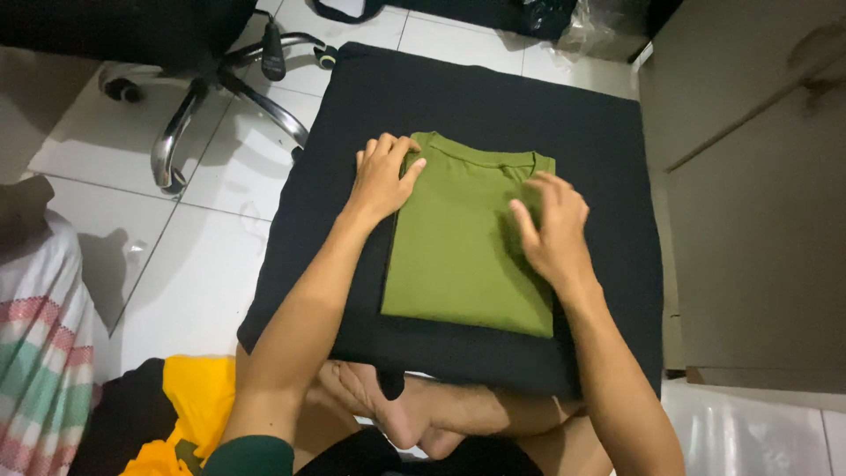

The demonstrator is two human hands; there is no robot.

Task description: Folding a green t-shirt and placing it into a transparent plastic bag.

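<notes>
White tiles, black board (582,141) on floor; folded green shirt (463,256) lies centred on it; left hand (383,176) flat at collar corner, right hand (551,229) flat on right edge, neither grasping; press evenly, keep edges square.

I see an olive-green T-shirt (463,256) folded into a neat upright rectangle, collar at the far end, lying flat near the middle of the black cushion (590,141). Its cloth looks smooth, though I can't quite tell how the right edge lies. A darker layer seems to sit just beneath it.
</notes>
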